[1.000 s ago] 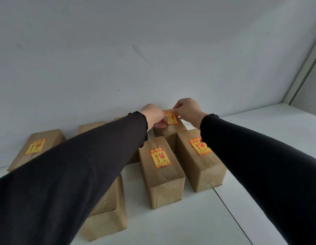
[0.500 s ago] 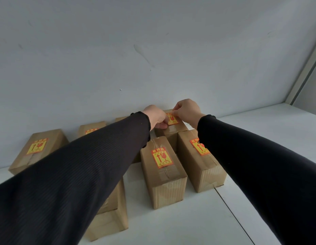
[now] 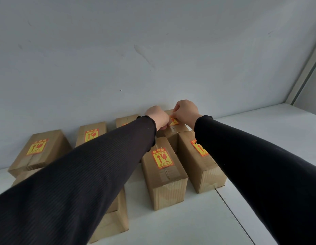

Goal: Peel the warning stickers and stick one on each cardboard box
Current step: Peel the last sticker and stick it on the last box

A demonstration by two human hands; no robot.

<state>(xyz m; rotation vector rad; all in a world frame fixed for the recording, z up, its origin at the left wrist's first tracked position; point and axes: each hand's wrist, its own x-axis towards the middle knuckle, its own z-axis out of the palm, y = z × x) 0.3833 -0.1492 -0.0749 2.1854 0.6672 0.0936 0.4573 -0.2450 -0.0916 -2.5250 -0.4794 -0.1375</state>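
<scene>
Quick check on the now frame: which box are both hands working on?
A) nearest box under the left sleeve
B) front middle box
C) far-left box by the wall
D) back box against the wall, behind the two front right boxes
D: the left hand and right hand meet over the warning sticker on the back box at the wall; the front middle box already carries its own sticker, untouched.

A white, smooth tabletop [image 3: 197, 225] carries several brown cardboard boxes [image 3: 164, 175] bearing yellow-and-red warning stickers [image 3: 162, 158].
</scene>
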